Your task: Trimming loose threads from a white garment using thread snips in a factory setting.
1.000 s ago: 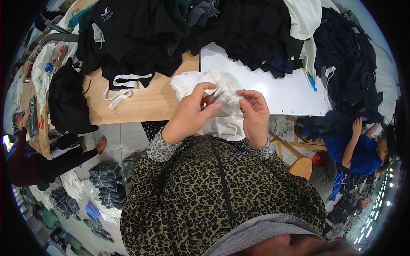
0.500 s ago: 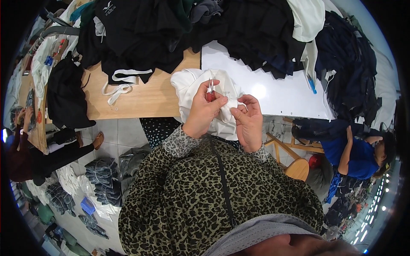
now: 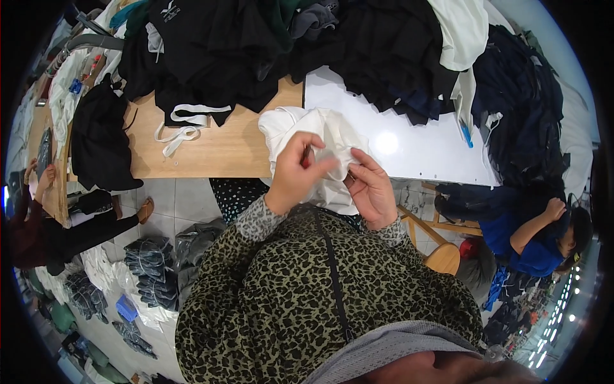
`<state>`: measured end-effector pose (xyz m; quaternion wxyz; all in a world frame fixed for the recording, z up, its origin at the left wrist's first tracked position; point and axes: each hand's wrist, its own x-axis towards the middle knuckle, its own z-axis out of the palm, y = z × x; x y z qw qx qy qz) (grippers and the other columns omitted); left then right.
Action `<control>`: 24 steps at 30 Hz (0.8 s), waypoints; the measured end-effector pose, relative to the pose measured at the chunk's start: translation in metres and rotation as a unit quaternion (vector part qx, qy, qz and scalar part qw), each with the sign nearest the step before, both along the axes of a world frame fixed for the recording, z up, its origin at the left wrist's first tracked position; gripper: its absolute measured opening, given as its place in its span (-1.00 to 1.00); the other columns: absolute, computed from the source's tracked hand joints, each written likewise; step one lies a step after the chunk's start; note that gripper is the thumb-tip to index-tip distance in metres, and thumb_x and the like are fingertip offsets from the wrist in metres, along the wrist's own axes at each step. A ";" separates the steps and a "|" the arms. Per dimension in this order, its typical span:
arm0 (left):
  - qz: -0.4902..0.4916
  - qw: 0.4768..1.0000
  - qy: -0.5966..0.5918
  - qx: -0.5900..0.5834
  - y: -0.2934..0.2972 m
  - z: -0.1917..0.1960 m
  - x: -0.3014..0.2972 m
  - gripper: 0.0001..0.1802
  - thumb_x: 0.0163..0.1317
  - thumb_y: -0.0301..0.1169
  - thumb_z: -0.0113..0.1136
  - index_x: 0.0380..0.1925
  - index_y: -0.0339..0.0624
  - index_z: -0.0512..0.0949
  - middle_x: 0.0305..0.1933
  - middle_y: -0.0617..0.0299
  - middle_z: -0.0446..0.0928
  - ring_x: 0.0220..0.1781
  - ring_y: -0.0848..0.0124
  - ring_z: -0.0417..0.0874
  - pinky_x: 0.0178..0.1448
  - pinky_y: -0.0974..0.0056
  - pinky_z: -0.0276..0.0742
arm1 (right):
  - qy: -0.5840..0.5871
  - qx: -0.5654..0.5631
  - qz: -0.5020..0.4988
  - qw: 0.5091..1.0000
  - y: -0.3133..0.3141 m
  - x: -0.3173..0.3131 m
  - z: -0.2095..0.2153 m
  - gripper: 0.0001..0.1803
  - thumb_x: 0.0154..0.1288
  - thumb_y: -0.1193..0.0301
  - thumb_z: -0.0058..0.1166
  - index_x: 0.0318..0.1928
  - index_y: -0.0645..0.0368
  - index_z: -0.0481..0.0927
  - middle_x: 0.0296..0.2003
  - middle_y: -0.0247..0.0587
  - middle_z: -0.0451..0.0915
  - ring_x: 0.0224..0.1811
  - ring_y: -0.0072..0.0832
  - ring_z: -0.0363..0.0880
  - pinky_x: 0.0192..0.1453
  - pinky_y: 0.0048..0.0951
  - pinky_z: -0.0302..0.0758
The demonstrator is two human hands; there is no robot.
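A white garment (image 3: 316, 137) lies bunched at the near edge of the wooden table (image 3: 217, 144) and hangs over toward me. My left hand (image 3: 299, 169) pinches a fold of its fabric between thumb and fingers. My right hand (image 3: 371, 185) grips the same cloth just to the right, fingers curled against it. Both hands meet over the lower part of the garment, close to my chest. Whether a small tool sits in my left hand I cannot tell.
Heaps of black and dark blue clothes (image 3: 256, 38) cover the far table. A white board (image 3: 416, 144) lies right of the garment. White strips (image 3: 185, 125) rest on the wood. A person in blue (image 3: 531, 243) sits at right; another person (image 3: 38, 217) at left. Folded jeans (image 3: 150, 269) lie on the floor.
My hands have drawn closer together and lower on the white garment, and my left hand no longer holds a piece raised above the cloth.
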<state>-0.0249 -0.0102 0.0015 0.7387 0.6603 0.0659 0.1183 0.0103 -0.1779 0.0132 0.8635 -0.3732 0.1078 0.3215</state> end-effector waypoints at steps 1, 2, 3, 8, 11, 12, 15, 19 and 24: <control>-0.006 0.998 -0.046 0.046 -0.002 0.000 -0.007 -0.66 -0.04 -0.52 0.36 -0.30 -0.21 0.40 -0.38 0.42 0.35 -0.57 0.70 0.14 -0.48 0.59 0.21 | -0.027 0.001 -0.021 0.999 0.000 0.002 0.001 -0.64 0.23 0.65 -0.03 0.06 0.34 0.43 -0.09 -0.11 0.52 -0.07 -0.44 0.52 0.12 -0.41 0.47; -0.025 0.990 -0.089 0.111 -0.005 0.001 -0.012 -0.59 -0.11 -0.57 0.39 -0.28 -0.19 0.37 -0.30 0.32 0.40 -0.59 0.66 0.29 -0.49 0.53 0.32 | -0.034 -0.007 -0.044 0.998 0.003 0.003 0.004 -0.63 0.23 0.66 -0.04 0.08 0.35 0.42 -0.09 -0.10 0.52 -0.07 -0.44 0.52 0.12 -0.42 0.48; -0.019 0.981 -0.115 0.153 -0.008 -0.006 -0.013 -0.57 -0.12 -0.60 0.39 -0.28 -0.19 0.36 -0.24 0.25 0.42 -0.56 0.65 0.36 -0.49 0.53 0.35 | -0.037 -0.006 -0.042 0.998 0.007 0.003 0.009 -0.63 0.23 0.66 -0.04 0.08 0.35 0.42 -0.09 -0.10 0.52 -0.07 -0.44 0.52 0.12 -0.42 0.48; 0.045 0.905 -0.217 0.363 -0.001 -0.017 -0.012 -0.55 -0.30 -0.71 0.29 -0.28 -0.26 0.48 -0.30 0.13 0.47 -0.49 0.38 0.56 -0.45 0.40 0.50 | -0.107 -0.062 -0.123 0.985 0.015 0.003 0.016 -0.56 0.25 0.67 -0.05 0.16 0.35 0.35 -0.12 -0.15 0.51 -0.08 -0.49 0.50 0.10 -0.44 0.48; 0.071 0.865 -0.268 0.418 0.006 -0.015 -0.011 -0.56 -0.35 -0.69 0.28 -0.31 -0.27 0.53 -0.31 0.14 0.47 -0.49 0.34 0.56 -0.45 0.35 0.52 | -0.149 -0.080 -0.134 0.976 0.013 0.002 0.011 -0.51 0.22 0.71 -0.06 0.19 0.36 0.30 -0.10 -0.11 0.47 -0.08 -0.48 0.49 0.10 -0.48 0.49; 0.071 0.865 -0.268 0.418 0.006 -0.016 -0.012 -0.56 -0.35 -0.69 0.28 -0.31 -0.27 0.53 -0.31 0.14 0.47 -0.49 0.34 0.56 -0.45 0.35 0.52 | -0.150 -0.080 -0.133 0.976 0.013 0.002 0.009 -0.51 0.22 0.71 -0.06 0.19 0.36 0.30 -0.10 -0.11 0.47 -0.08 -0.48 0.49 0.10 -0.48 0.49; 0.076 0.856 -0.261 0.439 0.004 -0.017 -0.013 -0.60 -0.35 -0.50 0.36 -0.35 -0.19 0.56 -0.32 0.19 0.47 -0.47 0.31 0.57 -0.45 0.31 0.50 | -0.164 -0.093 -0.132 0.973 0.016 0.002 0.008 -0.48 0.18 0.74 -0.03 0.20 0.35 0.29 -0.10 -0.12 0.47 -0.08 -0.50 0.49 0.09 -0.49 0.48; -0.001 0.942 -0.151 0.299 -0.006 -0.004 -0.015 -0.70 -0.14 -0.52 0.35 -0.32 -0.23 0.56 -0.28 0.21 0.48 -0.50 0.44 0.54 -0.45 0.39 0.47 | -0.160 -0.105 -0.142 0.971 0.020 0.002 0.012 -0.42 0.12 0.75 0.04 0.20 0.34 0.31 -0.18 -0.21 0.47 -0.20 -0.60 0.45 -0.02 -0.60 0.44; -0.010 0.981 -0.099 0.168 -0.004 0.012 -0.002 -0.83 0.06 -0.59 0.24 -0.30 -0.30 0.55 -0.30 0.20 0.50 -0.50 0.52 0.49 -0.42 0.48 0.42 | -0.184 -0.133 -0.137 0.964 0.019 0.001 0.009 -0.40 0.11 0.76 0.06 0.21 0.35 0.30 -0.20 -0.23 0.47 -0.24 -0.66 0.43 -0.11 -0.67 0.41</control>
